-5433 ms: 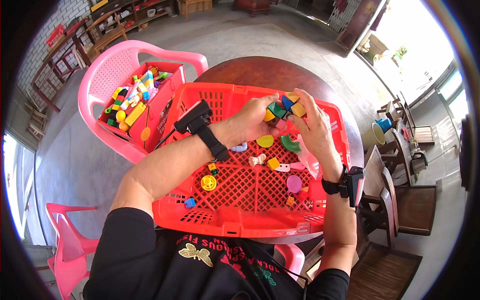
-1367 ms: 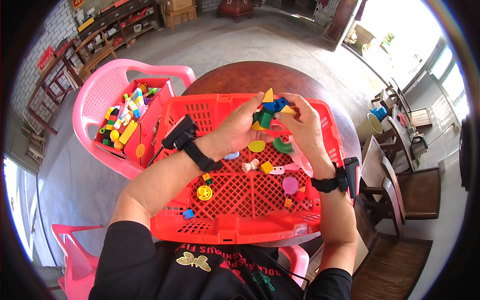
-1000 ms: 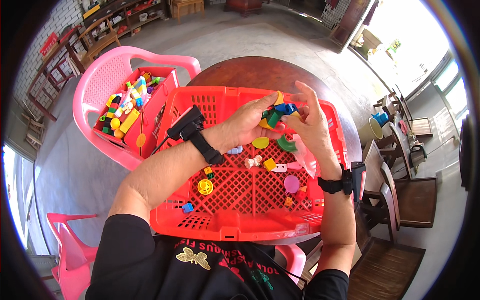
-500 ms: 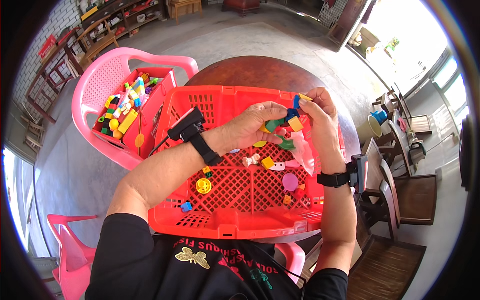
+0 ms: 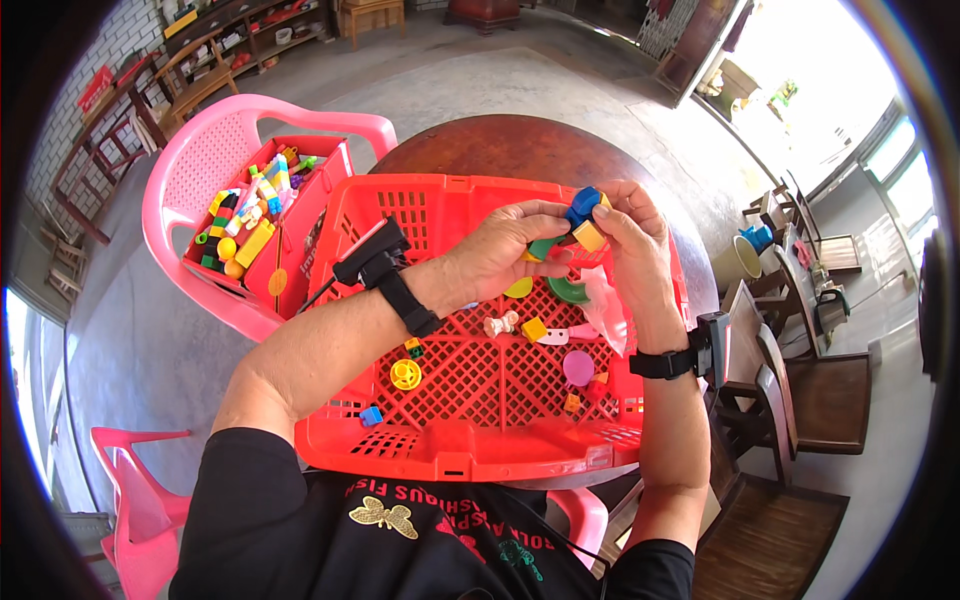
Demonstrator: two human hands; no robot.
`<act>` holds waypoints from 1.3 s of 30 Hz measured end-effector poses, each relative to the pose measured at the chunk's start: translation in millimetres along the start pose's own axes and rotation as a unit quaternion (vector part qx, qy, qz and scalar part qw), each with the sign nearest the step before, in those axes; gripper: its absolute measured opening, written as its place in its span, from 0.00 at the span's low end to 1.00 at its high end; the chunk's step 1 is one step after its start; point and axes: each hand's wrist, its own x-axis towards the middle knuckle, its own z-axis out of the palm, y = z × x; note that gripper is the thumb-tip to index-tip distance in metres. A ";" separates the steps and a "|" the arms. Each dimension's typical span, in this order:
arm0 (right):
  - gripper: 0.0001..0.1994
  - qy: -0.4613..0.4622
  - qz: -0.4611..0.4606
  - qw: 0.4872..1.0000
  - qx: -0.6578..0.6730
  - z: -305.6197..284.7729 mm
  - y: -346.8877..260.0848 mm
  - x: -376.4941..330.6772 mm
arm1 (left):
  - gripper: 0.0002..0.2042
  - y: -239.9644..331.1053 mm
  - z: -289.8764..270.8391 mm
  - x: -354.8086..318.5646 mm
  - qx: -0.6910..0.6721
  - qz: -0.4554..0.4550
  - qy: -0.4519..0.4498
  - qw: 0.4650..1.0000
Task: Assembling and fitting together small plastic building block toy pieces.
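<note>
Viewing order: near to far, each label one item.
Red basket: nearest; rests on the round brown surface, in front of the person's torso.
Loose pieces on basket floor: yellow wheel, blue brick, pink disc, yellow brick; all lie apart from both hands.
Left hand: raised above the basket; fingers curled, grip closed on the block cluster from the left.
Right hand: fingers pinch the same cluster from the right; grip closed.
Block cluster: blue, yellow and green pieces, held between both hands over the far half of the basket.
Obstruction: fingers hide the cluster's lower parts.
Pink chair: left of the basket; carries a red box of mixed bricks.
</note>
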 end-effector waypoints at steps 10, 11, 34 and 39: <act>0.11 0.004 -0.028 0.997 -0.068 6.6 -6.6 -2.1 | 0.14 3.7 -5.1 -1.3 0.002 0.019 0.000 1.000; 0.11 0.004 -0.029 0.997 -0.069 6.0 -8.0 -2.8 | 0.13 3.8 -5.1 -1.2 0.000 0.021 -0.003 1.000; 0.13 -0.067 -0.038 0.972 -0.223 0.9 -14.6 -3.6 | 0.13 7.1 -12.1 2.0 0.002 0.000 0.026 1.000; 0.14 -0.079 -0.069 0.963 -0.248 0.2 -18.3 -2.0 | 0.12 19.0 -7.6 -3.3 0.010 -0.027 0.016 0.999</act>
